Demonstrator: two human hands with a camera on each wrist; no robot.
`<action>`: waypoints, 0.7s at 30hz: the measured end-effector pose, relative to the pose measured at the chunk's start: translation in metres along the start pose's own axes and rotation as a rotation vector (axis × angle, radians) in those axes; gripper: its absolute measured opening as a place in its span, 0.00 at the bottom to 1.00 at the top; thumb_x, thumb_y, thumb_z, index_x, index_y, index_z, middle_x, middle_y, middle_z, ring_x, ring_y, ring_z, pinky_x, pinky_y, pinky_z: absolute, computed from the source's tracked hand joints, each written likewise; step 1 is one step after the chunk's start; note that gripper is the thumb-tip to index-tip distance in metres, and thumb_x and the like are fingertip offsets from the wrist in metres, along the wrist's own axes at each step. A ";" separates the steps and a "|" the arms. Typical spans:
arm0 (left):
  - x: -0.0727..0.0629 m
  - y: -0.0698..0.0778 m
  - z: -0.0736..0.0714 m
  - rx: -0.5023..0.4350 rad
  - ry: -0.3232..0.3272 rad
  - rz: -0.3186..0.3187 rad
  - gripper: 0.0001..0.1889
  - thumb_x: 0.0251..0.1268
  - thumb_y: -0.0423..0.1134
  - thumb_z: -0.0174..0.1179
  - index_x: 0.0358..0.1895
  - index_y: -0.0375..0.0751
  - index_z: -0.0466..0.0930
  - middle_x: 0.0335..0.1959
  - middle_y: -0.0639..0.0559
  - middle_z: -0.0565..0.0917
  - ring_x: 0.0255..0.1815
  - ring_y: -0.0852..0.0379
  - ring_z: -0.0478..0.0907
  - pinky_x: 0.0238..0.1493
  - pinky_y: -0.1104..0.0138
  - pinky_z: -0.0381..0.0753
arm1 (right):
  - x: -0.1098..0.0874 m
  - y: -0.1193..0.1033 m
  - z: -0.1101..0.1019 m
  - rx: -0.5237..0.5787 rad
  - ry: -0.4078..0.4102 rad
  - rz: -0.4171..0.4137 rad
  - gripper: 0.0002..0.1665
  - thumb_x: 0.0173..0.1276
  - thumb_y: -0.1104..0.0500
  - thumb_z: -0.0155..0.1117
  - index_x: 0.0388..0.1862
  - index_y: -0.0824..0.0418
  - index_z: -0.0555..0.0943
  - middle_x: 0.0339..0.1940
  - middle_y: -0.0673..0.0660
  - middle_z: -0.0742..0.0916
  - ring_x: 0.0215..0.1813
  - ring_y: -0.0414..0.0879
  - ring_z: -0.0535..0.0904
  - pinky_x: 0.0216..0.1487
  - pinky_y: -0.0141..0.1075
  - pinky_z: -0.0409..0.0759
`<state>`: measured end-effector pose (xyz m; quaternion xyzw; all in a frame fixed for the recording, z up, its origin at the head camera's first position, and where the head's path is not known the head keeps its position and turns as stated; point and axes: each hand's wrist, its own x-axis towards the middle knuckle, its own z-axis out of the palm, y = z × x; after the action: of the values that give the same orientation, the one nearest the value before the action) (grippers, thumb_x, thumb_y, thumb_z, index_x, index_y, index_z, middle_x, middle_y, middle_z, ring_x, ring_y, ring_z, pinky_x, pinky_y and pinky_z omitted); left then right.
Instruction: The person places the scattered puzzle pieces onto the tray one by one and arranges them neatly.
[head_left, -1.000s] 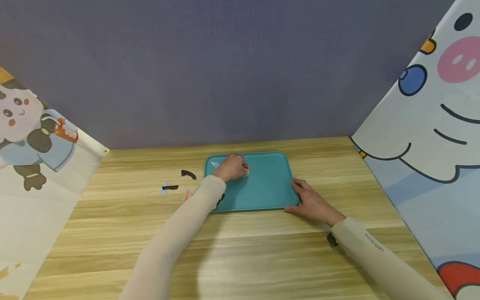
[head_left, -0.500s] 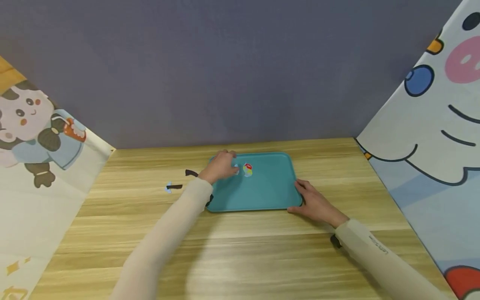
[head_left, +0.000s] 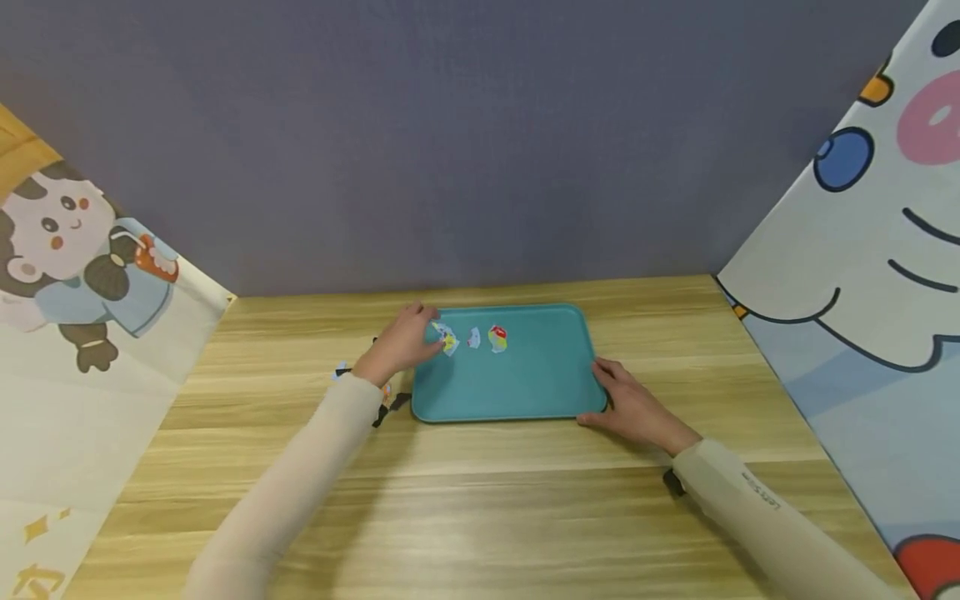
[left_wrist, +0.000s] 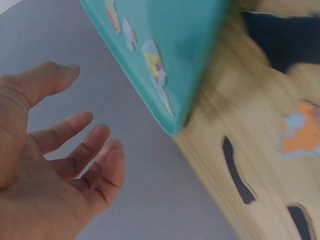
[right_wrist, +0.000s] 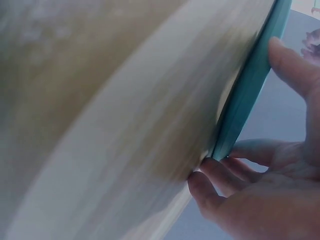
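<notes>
A teal tray (head_left: 517, 383) lies on the wooden table with flat, irregular printed pieces near its far left. These are a red and yellow piece (head_left: 498, 338), a small pale piece (head_left: 474, 337) and a yellow and blue piece (head_left: 448, 340). Over the tray's left edge is my left hand (head_left: 401, 340), its fingers loosely bent with nothing between them in the left wrist view. My right hand (head_left: 630, 408) holds the tray's near right corner, thumb on the near side and fingers along the right side.
Left of the tray, more flat pieces lie on the table, including an orange and blue piece (left_wrist: 302, 130) and a curved dark piece (left_wrist: 237, 172). My left arm partly hides them in the head view. A grey wall (head_left: 465, 150) rises behind the table.
My left hand has moved left from the middle of the tray to its left edge, uncovering the small pale piece and the yellow and blue one. My right hand stays at the corner.
</notes>
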<state>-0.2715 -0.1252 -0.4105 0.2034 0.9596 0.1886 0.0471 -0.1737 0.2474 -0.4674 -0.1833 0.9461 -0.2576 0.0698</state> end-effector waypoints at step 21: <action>-0.060 -0.034 -0.001 0.048 -0.041 -0.032 0.28 0.57 0.40 0.67 0.59 0.32 0.72 0.51 0.38 0.75 0.53 0.41 0.68 0.52 0.52 0.71 | -0.001 0.002 -0.002 0.014 -0.019 -0.012 0.57 0.59 0.41 0.67 0.70 0.77 0.54 0.71 0.70 0.57 0.69 0.66 0.56 0.62 0.56 0.62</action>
<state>-0.2297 -0.1789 -0.4218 0.1927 0.9659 0.1603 0.0650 -0.1742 0.2507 -0.4666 -0.1911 0.9425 -0.2628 0.0784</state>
